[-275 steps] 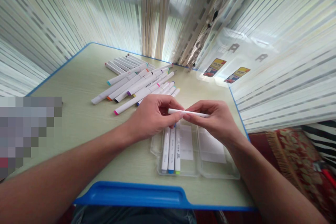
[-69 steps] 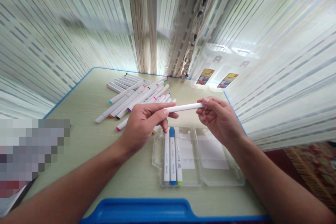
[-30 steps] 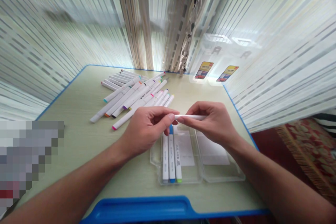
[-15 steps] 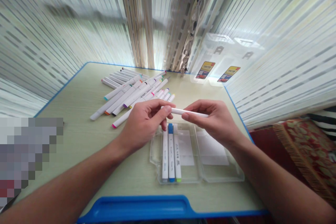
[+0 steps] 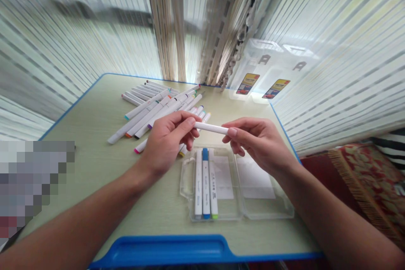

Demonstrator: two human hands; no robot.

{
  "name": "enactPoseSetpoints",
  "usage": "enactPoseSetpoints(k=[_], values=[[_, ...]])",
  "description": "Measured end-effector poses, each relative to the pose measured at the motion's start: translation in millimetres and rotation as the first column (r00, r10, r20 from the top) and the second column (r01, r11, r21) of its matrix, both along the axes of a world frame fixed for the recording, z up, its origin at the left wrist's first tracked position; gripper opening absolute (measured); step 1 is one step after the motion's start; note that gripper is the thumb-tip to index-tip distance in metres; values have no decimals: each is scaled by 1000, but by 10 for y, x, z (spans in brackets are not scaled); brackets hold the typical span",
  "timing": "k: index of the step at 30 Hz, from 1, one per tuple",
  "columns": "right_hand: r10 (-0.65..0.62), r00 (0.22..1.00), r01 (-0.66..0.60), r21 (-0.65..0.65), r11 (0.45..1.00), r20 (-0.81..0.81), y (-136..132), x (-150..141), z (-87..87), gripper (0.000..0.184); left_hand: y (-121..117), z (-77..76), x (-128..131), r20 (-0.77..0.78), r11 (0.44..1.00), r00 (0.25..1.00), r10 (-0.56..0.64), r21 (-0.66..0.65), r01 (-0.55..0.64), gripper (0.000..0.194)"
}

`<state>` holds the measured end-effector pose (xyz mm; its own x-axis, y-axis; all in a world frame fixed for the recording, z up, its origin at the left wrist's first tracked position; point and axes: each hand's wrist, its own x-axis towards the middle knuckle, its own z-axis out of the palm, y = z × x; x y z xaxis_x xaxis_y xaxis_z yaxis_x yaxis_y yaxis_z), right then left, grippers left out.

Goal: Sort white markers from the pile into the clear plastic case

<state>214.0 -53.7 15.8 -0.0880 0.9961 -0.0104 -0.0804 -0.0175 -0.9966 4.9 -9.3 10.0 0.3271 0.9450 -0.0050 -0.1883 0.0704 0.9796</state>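
Between my two hands a white marker (image 5: 211, 128) is held level above the table. My left hand (image 5: 169, 139) pinches its left end between thumb and fingers. My right hand (image 5: 256, 141) grips the other end the same way, and both ends are hidden by fingers. Below lies an open clear plastic case (image 5: 242, 211). In its left half three markers stand side by side: one with a grey end (image 5: 198, 185), one with a blue cap (image 5: 206, 183) and one with a green end (image 5: 214, 185). White paper (image 5: 256, 179) shows in or beneath both halves.
A loose pile of white markers (image 5: 155, 112) with coloured ends lies behind my left hand. Two clear cases with labels (image 5: 247, 84) stand at the back right. A blue tray (image 5: 171, 248) edges the table front. String curtains (image 5: 79, 29) hang behind; patterned fabric (image 5: 363, 173) lies right.
My hands have moved slightly up and apart; my left hand shifted left and more of the marker shows between them. The markers in the case stay put.
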Motion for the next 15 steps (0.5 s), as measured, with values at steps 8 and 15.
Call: enactPoseSetpoints(k=[8,15], values=[[82,985,-81,13,997,-149,-19,11,47,19,21,24,6,85,994,995,55,-94,-47,9],[128,964,-127,19,992,-234,-41,31,66,24,19,36,11,163,988,986,44,-151,-19,8]])
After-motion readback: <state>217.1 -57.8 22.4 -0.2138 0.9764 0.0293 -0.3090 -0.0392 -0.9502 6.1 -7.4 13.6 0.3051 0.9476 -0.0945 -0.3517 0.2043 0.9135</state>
